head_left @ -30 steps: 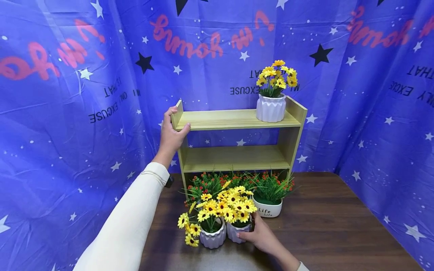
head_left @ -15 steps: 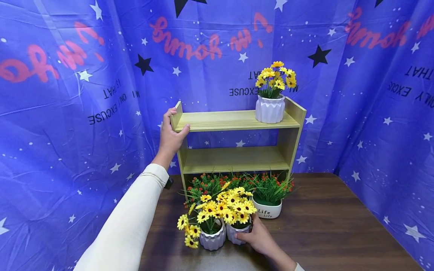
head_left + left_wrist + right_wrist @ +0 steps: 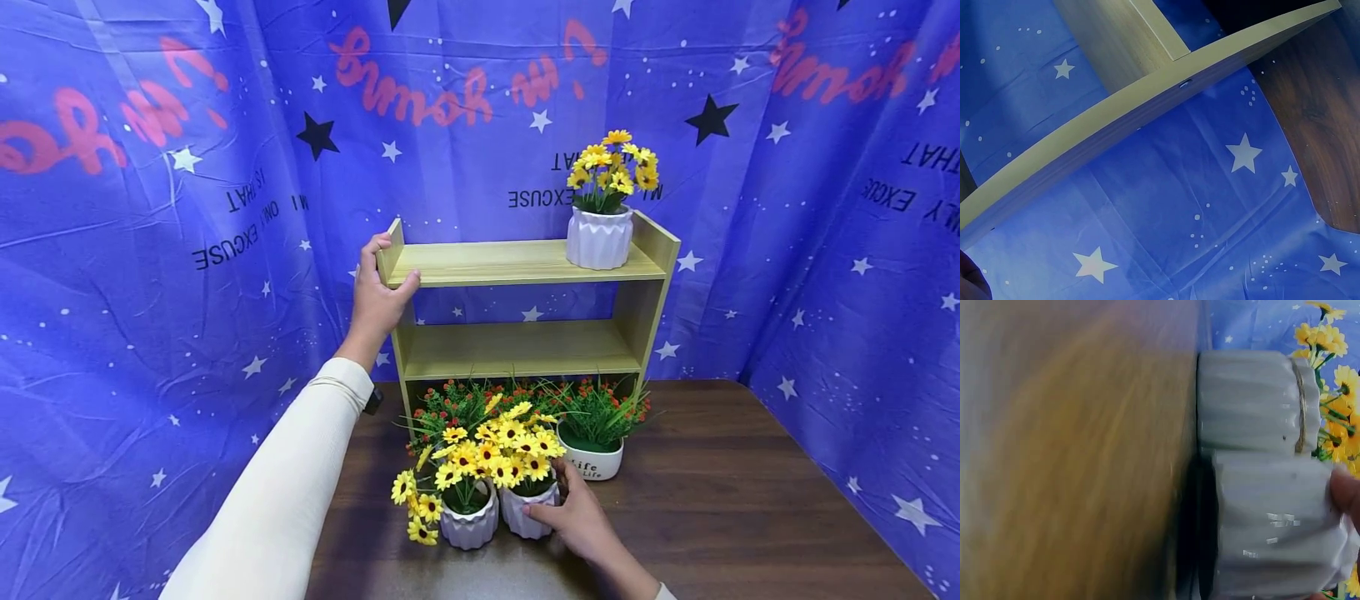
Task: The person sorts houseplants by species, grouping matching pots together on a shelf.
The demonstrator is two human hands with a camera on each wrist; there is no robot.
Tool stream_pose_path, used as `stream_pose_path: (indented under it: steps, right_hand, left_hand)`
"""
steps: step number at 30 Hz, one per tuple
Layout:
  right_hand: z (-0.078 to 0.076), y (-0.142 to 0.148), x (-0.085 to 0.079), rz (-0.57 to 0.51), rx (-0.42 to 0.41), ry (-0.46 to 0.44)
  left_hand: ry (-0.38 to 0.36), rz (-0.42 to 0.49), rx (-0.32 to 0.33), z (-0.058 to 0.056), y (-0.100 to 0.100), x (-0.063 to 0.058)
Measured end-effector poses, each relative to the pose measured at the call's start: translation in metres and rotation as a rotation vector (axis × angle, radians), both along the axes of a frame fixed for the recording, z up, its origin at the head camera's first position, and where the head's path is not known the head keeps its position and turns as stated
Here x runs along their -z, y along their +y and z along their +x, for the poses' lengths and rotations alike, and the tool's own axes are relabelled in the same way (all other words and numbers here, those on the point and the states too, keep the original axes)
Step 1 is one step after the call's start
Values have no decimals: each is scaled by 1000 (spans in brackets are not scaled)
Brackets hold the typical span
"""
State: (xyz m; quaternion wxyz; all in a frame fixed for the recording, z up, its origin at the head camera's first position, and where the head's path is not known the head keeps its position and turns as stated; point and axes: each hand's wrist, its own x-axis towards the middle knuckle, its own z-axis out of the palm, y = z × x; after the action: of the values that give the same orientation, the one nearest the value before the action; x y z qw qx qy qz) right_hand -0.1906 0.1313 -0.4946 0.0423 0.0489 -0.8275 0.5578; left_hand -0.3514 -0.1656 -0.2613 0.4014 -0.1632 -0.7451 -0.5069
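My left hand [image 3: 378, 296] grips the upper left corner of a light wooden shelf unit [image 3: 480, 262], fingers over the side panel and thumb at the top board's front edge. In the left wrist view only a dark bit of the hand [image 3: 971, 281] shows, near the side panel [image 3: 1116, 112]. Low in front of the shelf, my right hand [image 3: 577, 512] holds a white fluted flowerpot [image 3: 528, 510] with yellow daisies [image 3: 517, 446]. Dark shadow lies under this pot [image 3: 1279, 525] in the right wrist view. Close on its left stands a matching daisy pot [image 3: 470, 527].
A third daisy pot [image 3: 600, 237] stands at the top board's right end. Red-flowered green plants, one in a white "Life" planter [image 3: 596, 462], line the shelf's foot. The dark wooden table [image 3: 750, 500] meets blue star-patterned curtains [image 3: 847, 275].
The pot in my right hand has tipped slightly, its blooms shifting a little left and its base a little right. My left hand keeps its place on the shelf.
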Motion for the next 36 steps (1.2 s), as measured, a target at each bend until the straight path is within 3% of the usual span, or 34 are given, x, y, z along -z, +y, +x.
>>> stream_pose_path:
  steps: [8, 15, 23, 36]
  right_hand:
    - [5, 3, -6, -85, -15, -3]
    - [10, 3, -23, -151, 1, -4]
    - [8, 11, -52, -118, 58, 50]
    - [-2, 24, -109, -69, 65, 106]
  left_hand:
    - [2, 5, -2, -1, 2, 0]
    - [-3, 9, -4, -1, 0, 3]
    - [-24, 16, -1, 3, 2, -2]
    - [-24, 12, -3, 4, 3, -3]
